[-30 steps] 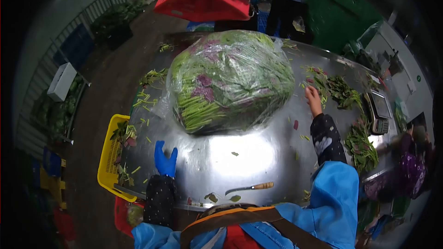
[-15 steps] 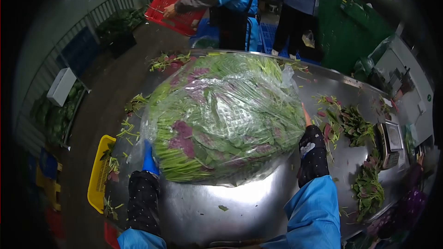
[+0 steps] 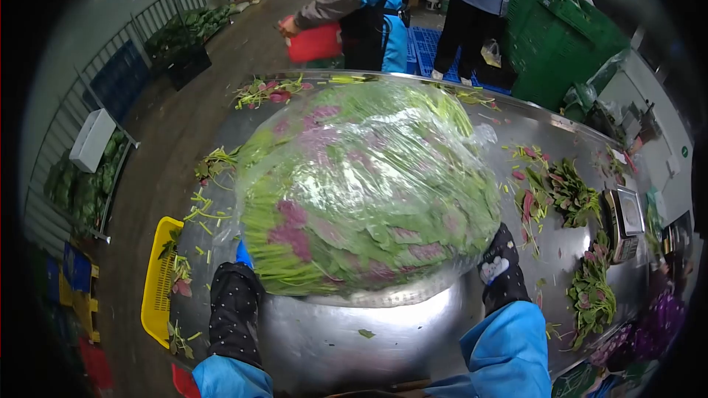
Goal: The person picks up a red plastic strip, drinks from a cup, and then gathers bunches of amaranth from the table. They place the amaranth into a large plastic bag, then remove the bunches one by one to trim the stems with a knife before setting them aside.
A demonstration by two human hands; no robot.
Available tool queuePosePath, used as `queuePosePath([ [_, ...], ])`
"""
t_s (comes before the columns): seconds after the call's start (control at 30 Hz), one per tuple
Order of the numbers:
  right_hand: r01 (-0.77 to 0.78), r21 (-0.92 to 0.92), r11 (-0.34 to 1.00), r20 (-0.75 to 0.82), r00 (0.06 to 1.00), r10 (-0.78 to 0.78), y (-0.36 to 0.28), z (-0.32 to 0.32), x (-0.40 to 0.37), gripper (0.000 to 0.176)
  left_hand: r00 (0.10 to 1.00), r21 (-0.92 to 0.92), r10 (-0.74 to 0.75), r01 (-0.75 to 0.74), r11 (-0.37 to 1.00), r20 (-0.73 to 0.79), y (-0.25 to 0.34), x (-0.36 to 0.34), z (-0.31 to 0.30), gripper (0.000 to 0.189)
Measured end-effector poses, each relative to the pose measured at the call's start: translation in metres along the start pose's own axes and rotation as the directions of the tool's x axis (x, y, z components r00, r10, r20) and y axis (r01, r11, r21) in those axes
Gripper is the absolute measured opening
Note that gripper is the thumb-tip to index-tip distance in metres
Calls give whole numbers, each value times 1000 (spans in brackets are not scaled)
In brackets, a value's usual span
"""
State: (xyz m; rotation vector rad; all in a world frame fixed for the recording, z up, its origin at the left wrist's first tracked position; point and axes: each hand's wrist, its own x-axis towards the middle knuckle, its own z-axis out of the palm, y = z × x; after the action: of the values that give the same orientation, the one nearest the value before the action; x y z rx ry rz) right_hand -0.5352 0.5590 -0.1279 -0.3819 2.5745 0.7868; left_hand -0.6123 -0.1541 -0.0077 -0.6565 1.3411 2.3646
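Observation:
A large clear plastic bag of leafy greens, with green stems and purple-red leaves, fills the middle of the metal table. My left hand, in a blue glove, grips the bag's lower left side; only a bit of the glove shows, and its fingers are behind the bag. At the lower right side, my right hand is tucked behind the plastic, its fingers hidden; the dark dotted oversleeve reaches right up to the bag. The bag's near lower edge looks slightly raised over the shiny metal.
Loose leaves and a bunch of greens lie on the right of the metal table, near a scale. A yellow basket stands at the left edge. Beyond the table, one person holds a red crate; another stands beside green bins.
The bag has shifted slightly right and its near edge has tilted. My right hand has slid from the bag's side to behind it. The person opposite has turned the red crate and lowered it.

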Motion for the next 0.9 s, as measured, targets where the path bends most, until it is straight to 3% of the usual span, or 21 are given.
queuePosePath([
  [0.13, 17, 136, 991, 23, 1000, -21, -11, 11, -45, 18, 1000, -15, -3, 3, 1000, -3, -19, -13, -1, 48],
  [0.27, -36, 385, 922, 77, 997, 6, -13, 9, -95, 21, 1000, -37, 14, -15, 999, -20, -46, -34, 5, 45],
  [0.47, -167, 786, 595, 108, 985, 133, 4, -2, -137, 29, 997, -10, 41, -42, 999, -62, -77, -64, 8, 42],
  [0.53, -48, 896, 441, -86, 956, 279, 35, -2, -124, 33, 994, 59, 70, -66, 996, -81, -71, -72, 9, 41],
  [0.6, 209, 903, 374, -388, 770, 507, 84, -15, -99, 36, 985, 182, 129, -108, 977, -111, -59, -86, 8, 39],
  [0.63, 172, 968, 183, -252, 665, 703, 85, -92, -109, 25, 976, 289, 175, -131, 948, -131, -47, -96, 3, 39],
  [0.67, 111, 968, 226, -248, 572, 782, 98, -164, -123, 22, 961, 409, 226, -144, 901, -158, -36, -108, -1, 38],
  [0.7, 375, 919, 117, -319, 538, 780, 94, -232, -135, 22, 943, 538, 290, -162, 827, -161, -25, -120, -11, 36],
  [0.73, 453, 888, 81, -354, 560, 749, 94, -274, -137, 24, 921, 657, 354, -165, 735, -164, -13, -131, -21, 34],
  [0.77, 518, 847, 119, -436, 551, 712, 73, -343, -147, 28, 885, 746, 442, -193, 638, -149, -5, -126, -41, 32],
  [0.8, 540, 778, 320, -597, 479, 643, 67, -369, -135, 33, 842, 823, 524, -205, 529, -127, 0, -123, -53, 30],
  [0.83, 559, 695, 453, -708, 419, 569, 45, -411, -134, 36, 798, 813, 597, -295, 503, -81, 17, -145, -33, 26],
  [0.87, 500, 651, 571, -759, 421, 497, 27, -442, -128, 39, 737, 795, 675, -391, 464, -32, 36, -161, -2, 22],
  [0.9, 458, 544, 703, -838, 331, 434, 5, -461, -119, 37, 663, 736, 749, -502, 454, -10, 43, -164, 14, 21],
])
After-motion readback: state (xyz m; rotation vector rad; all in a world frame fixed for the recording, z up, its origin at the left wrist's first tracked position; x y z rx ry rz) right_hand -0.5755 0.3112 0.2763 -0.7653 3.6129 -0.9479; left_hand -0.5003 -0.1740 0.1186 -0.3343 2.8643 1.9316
